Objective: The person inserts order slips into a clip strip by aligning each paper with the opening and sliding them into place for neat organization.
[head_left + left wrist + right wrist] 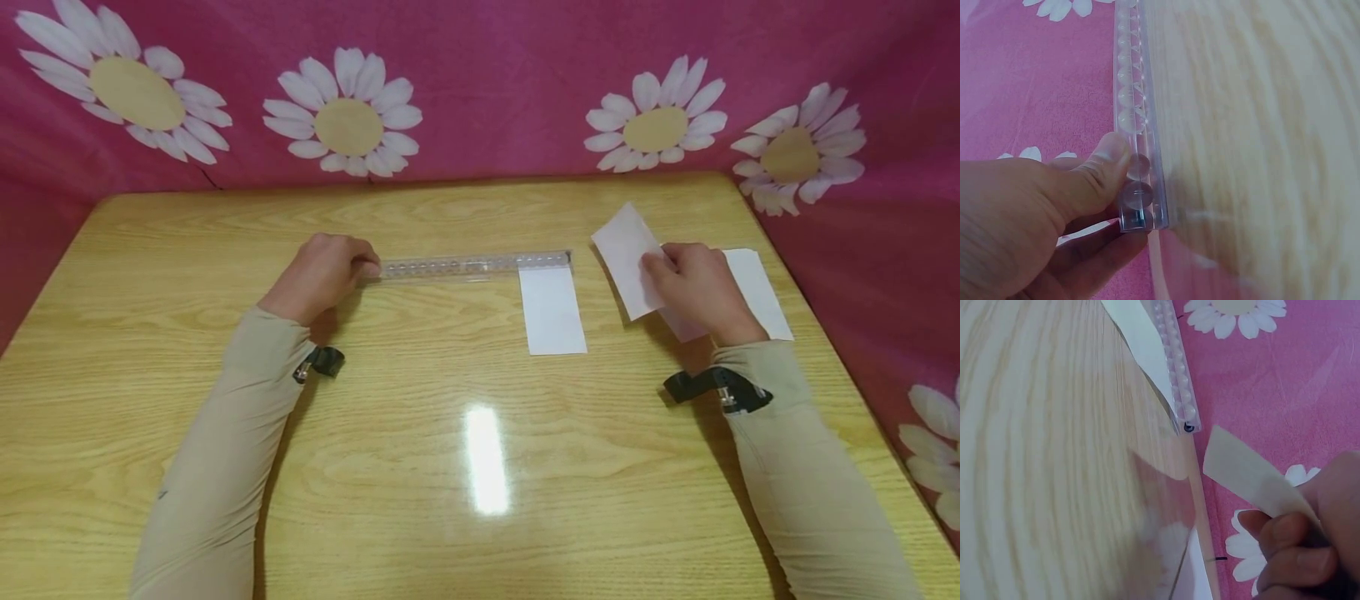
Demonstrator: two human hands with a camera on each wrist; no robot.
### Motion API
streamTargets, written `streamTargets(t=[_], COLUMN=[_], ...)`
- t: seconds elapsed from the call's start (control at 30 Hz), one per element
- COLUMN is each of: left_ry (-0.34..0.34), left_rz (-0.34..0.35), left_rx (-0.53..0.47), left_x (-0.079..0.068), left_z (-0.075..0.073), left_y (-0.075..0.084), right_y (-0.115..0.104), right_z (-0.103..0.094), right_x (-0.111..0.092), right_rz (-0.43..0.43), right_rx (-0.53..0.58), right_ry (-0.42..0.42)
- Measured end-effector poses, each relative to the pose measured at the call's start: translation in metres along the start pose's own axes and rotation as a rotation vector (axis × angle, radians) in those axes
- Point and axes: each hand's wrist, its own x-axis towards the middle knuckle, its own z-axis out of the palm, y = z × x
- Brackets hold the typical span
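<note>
My left hand [322,271] pinches the left end of a long clear plastic strip [450,267] with a row of round, clear bumps or balls along it. In the left wrist view, the thumb presses on the strip [1138,150] near its end, with fingers underneath. A white paper slip [553,312] lies at the strip's right end, its top edge at the strip. To the right, my right hand [701,287] grips a white paper slip [626,262] between thumb and fingers, raised above the table. More pale paper [681,325] shows below that hand; whether it is the same piece I cannot tell.
White paper [761,292] lies on the table near the right edge, partly behind the right hand. The wooden table [375,500] meets a pink flowered cloth [495,100] at the back and sides. Dark straps sit on both wrists.
</note>
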Motion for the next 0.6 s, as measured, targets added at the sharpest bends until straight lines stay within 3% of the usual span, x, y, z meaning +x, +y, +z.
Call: streamTargets(t=[0.3, 0.6], left_ry=[-0.006, 0.002], left_rz=[-0.008, 0.009], left_rx=[-0.004, -0.002], left_x=[-0.0015, -0.0004], left_z=[-0.0017, -0.0012], left_y=[0.0008, 0.0006], right_y=[-0.0058, -0.0072], right_z=[0.0054, 0.0105], right_x=[-0.0028, -0.0033], right_rz=[-0.032, 0.044], right_rx=[0.063, 0.181], right_ry=[0.007, -0.04])
